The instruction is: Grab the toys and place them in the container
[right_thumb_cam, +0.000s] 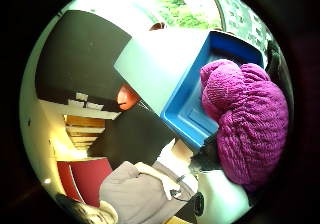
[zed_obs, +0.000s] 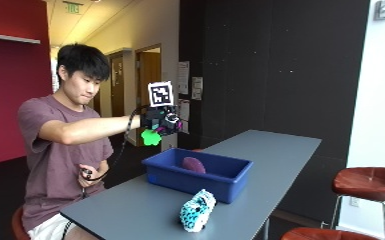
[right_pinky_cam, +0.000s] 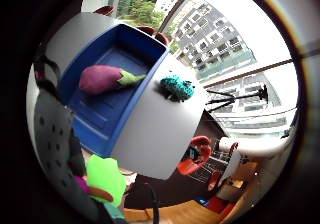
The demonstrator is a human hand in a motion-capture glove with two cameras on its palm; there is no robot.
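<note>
Toys, three counted. First: a purple knitted eggplant (right_pinky_cam: 102, 79) with a green stalk, lying on the floor of the blue container (zed_obs: 179, 177), already delivered. Second: a purple and green knitted toy (zed_obs: 153, 135), raised in my gloved right hand (zed_obs: 160, 120) above and to the near side of the container; my fingers are curled round it, and its purple body (right_thumb_cam: 247, 126) fills much of the thumb-side palm view, with the container's rim just beyond it. Third: a teal spotted plush (zed_obs: 197, 210), resting on the grey table (zed_obs: 278, 150) just beside the container's outer wall, untouched.

Step in hand, as I judge it: carrying the second toy to the drop. It is not yet over the opening.

Next move calls for: shifting my hand across until it is squarely above the container, lowering somewhat, then releasing clear of the eggplant. After that, the teal plush remains to be collected.
</note>
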